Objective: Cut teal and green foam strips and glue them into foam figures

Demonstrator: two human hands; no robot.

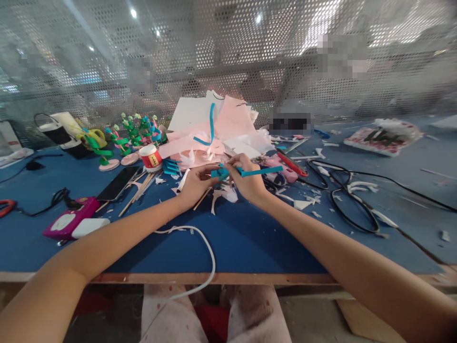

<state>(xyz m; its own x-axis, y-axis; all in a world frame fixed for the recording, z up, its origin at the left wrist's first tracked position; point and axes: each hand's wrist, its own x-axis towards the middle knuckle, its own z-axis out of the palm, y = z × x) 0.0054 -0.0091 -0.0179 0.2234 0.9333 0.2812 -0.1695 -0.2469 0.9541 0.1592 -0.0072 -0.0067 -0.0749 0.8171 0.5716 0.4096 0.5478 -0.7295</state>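
The only label in view is on a small round white jar with a red band, which stands left of the hands. Yellowish marks sit on the red, too small to read, and no other writing can be made out.

The left hand and the right hand meet over the blue felt-covered table, both clamped on a turquoise paper strip. The left fingertips pinch its folded end. The right thumb and fingers close around its middle, and the free end sticks out to the right, just above the tabletop.

Behind the hands lies a heap of pink and white paper sheets with another turquoise band draped over it. White paper scraps lie under and around the hands. To the left are thin wooden sticks, a black smartphone and a row of green and blue paper flowers on round pink bases. A magenta and white device sits nearer the front edge. A white cable curves over that edge between the forearms. Right of the hands lie a red-handled cutter and loops of black cable. A perforated metal screen closes off the far side of the table.
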